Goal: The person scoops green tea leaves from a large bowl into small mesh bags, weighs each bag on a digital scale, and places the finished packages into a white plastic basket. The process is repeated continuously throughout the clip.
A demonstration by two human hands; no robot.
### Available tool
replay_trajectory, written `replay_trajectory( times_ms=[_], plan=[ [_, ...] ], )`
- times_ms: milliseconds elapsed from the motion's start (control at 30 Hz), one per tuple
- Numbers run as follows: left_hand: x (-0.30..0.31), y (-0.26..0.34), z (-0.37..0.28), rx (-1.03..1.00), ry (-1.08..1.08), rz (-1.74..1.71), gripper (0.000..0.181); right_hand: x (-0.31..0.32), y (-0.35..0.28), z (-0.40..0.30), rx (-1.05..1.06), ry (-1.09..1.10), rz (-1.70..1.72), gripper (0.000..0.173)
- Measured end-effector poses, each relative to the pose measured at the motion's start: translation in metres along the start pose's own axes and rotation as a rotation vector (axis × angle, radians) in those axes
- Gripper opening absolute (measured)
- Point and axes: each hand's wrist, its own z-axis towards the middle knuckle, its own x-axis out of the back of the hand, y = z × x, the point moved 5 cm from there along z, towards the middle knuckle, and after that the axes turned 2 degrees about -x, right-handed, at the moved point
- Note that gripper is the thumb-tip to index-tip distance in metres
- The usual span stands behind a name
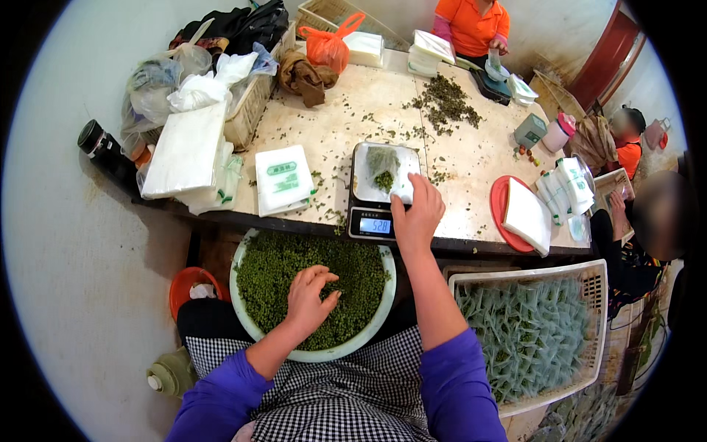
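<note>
My left hand hovers over a round pale basin of small green buds or berries, fingers curled apart with nothing visible in them. My right hand is at the right edge of a digital scale, thumb and fingers at the open end of a clear plastic bag. That bag lies on the scale's metal plate with some green buds inside. The scale's display is lit. Left of the scale lies a stack of printed plastic bags.
A white crate of filled bags stands at my right. A red plate bears a white stack. Dried plant bits lie on the table. A person in orange works across it; others sit at right. A black bottle stands left.
</note>
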Motion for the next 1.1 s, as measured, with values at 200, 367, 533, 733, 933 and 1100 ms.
replay_trajectory(
  times_ms=[200, 367, 533, 733, 933, 1100],
  plan=[
    [-0.002, -0.001, 0.01, -0.001, 0.036, -0.125, 0.022, -0.062, 0.017, 0.047, -0.039, -0.094, -0.188, 0.026],
    [0.009, 0.008, 0.034, -0.078, 0.198, -0.208, 0.032, -0.049, 0.016, 0.054, -0.044, -0.155, -0.078, 0.016],
    [0.053, 0.053, 0.048, -0.271, 0.447, 0.057, 0.068, 0.028, -0.056, 0.012, -0.027, -0.627, 0.058, 0.014],
    [0.019, 0.033, -0.006, -0.023, -0.068, -0.15, 0.076, 0.086, -0.101, -0.049, 0.2, -0.595, 0.281, 0.012],
    [0.015, 0.039, -0.038, -0.153, -0.127, -0.142, 0.067, 0.121, -0.113, -0.101, 0.493, -0.95, 0.006, 0.039],
    [0.002, 0.05, -0.049, -0.22, -0.136, -0.035, 0.065, 0.118, -0.093, -0.127, 0.481, -1.039, -0.017, 0.044]
  ],
)
